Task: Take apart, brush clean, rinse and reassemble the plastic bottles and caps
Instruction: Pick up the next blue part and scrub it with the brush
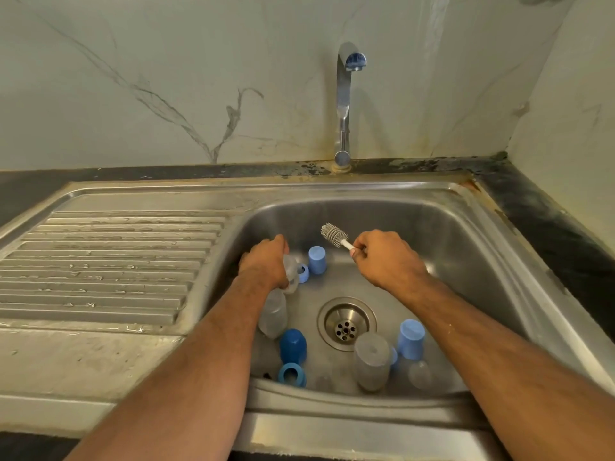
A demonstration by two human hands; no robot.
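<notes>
My left hand (266,261) grips a clear plastic bottle (291,270) low in the steel sink (466,247). My right hand (386,259) holds a grey bottle brush (333,235) by its white handle, bristles pointing up and left, apart from the bottle. Another clear bottle (273,315) lies under my left forearm. A third clear bottle (372,361) stands upside down near the drain (346,324). Light blue caps (316,259) (412,338), a dark blue cap (293,346), a dark blue ring (292,374) and a light blue ring (303,272) sit on the sink floor. A small clear teat (420,374) lies at the front right.
A chrome tap (344,104) stands behind the basin, with no water running. A ribbed draining board (100,264) lies to the left. A dark counter (545,227) and marble walls close in the right and back.
</notes>
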